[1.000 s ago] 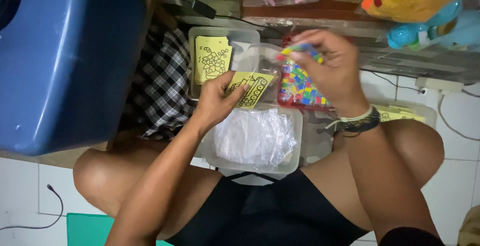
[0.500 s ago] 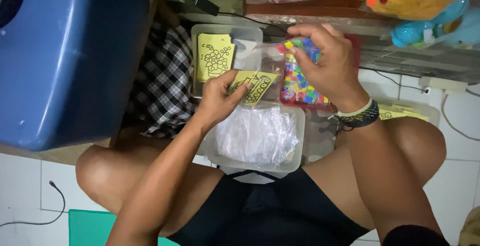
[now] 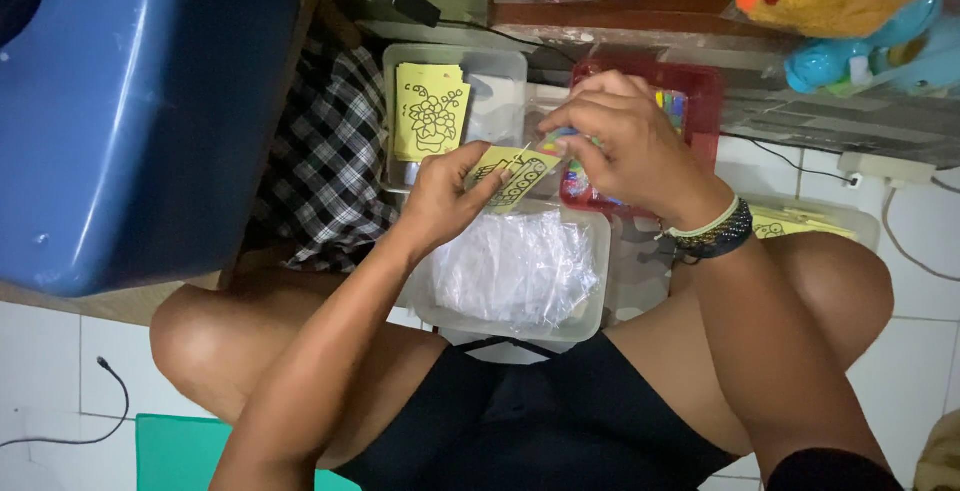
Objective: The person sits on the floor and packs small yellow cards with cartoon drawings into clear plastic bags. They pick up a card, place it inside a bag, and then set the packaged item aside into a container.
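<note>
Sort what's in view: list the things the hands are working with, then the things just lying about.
In hand:
left hand
right hand
yellow picture card
red tray
tub of clear bags

Lying about:
blue bin
checked cloth
plush toys

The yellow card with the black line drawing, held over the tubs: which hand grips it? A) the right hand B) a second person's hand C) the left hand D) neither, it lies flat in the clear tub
C: the left hand pinches the yellow card by its lower edge, above the clear tub of plastic bags, while the right hand works at the card's upper end.
</note>
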